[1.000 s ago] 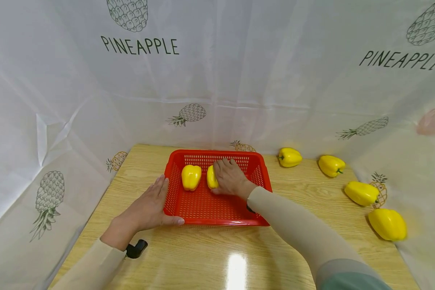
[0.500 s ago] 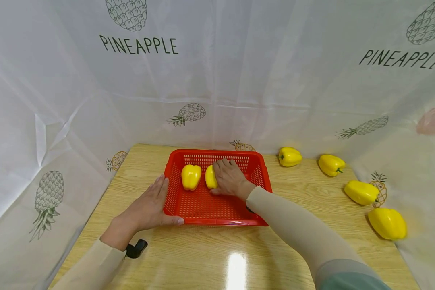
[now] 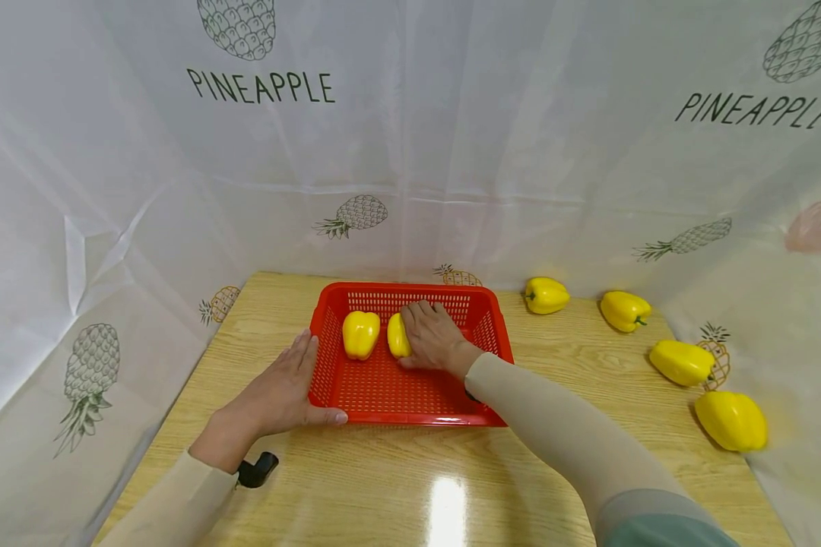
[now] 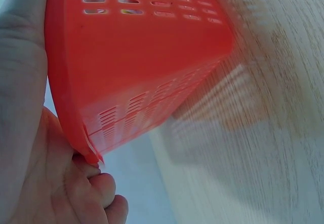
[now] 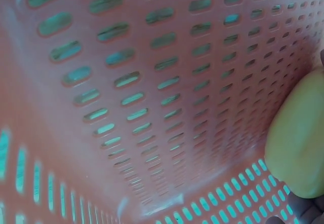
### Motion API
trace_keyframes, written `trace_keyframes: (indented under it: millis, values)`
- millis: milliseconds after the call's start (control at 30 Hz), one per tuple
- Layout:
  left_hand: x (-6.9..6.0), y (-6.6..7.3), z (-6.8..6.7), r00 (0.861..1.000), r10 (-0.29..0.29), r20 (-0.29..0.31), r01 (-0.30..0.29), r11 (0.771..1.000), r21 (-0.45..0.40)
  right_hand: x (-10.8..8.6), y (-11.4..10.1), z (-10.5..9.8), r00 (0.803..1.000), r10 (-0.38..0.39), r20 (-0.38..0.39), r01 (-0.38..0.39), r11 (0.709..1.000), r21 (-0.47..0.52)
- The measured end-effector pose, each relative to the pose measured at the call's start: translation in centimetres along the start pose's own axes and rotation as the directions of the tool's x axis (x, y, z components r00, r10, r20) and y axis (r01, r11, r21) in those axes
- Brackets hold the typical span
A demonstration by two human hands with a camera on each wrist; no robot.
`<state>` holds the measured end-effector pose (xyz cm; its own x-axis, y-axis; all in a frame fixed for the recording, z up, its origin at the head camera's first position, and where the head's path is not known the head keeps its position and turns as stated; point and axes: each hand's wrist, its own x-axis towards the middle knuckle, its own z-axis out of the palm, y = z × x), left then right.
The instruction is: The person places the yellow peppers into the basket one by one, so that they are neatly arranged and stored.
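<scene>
A yellow bell pepper (image 3: 398, 336) is inside a red plastic basket (image 3: 410, 391), a little left of its middle and towards the far wall, partly hidden by the right hand (image 3: 432, 334). That hand reaches in from the near right and is clamped on the pepper, fingers bent over the far side and thumb at the near end. Whether the basket floor bears the pepper's weight cannot be told. A second yellow pepper (image 3: 360, 335) lies just to its left, the two close but apart.

The left hand (image 3: 282, 393) braces the basket's near left corner, fingers laid along the left side and thumb on the near rim. The hands are well apart.

To place the held pepper well, it would be best to lower it until the floor takes its weight, then loosen the fingers gently, since the smooth, rounded skin looks likely to roll. Keeping the small space between the two peppers should avoid a knock, and steady, light pressure from the left hand should keep the basket from sliding.

Outside, on the right of the wooden table (image 3: 356, 486), four more yellow peppers run in a curve from far to near: first (image 3: 546, 295), second (image 3: 626, 311), third (image 3: 682, 364) and fourth (image 3: 730, 422). A pale pineapple-print sheet (image 3: 397, 137) hangs behind.
</scene>
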<state>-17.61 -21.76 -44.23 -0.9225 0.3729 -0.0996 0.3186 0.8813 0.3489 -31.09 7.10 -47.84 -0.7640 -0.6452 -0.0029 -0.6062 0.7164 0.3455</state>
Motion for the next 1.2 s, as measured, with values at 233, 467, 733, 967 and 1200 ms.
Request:
trace_keyframes:
  millis: [233,467,733,967,1200]
  values:
    - [0.2,0.3,-0.2,1.0,-0.001,0.01,0.001,1.0,-0.003,-0.2,0.2,-0.2,1.0,0.003,0.01,-0.004,1.0,0.014]
    - [0.2,0.3,-0.3,1.0,-0.005,0.009,0.005,1.0,0.004,-0.8,0.8,-1.6,1.0,-0.013,0.007,0.013,1.0,0.005]
    - [-0.2,0.0,-0.1,1.0,-0.016,0.005,0.016,1.0,0.01,-2.5,3.0,-4.9,0.994,-0.039,-0.104,0.042,0.999,0.028]
    - [-0.2,0.0,0.0,1.0,-0.012,-0.013,0.013,0.999,0.046,-4.8,6.1,-6.9,0.97,-0.029,-0.241,0.046,0.997,0.064]
    - [0.0,0.1,0.0,1.0,-0.006,-0.014,0.006,0.998,0.056,-7.7,10.6,-6.9,0.937,0.028,-0.349,-0.006,0.998,0.064]
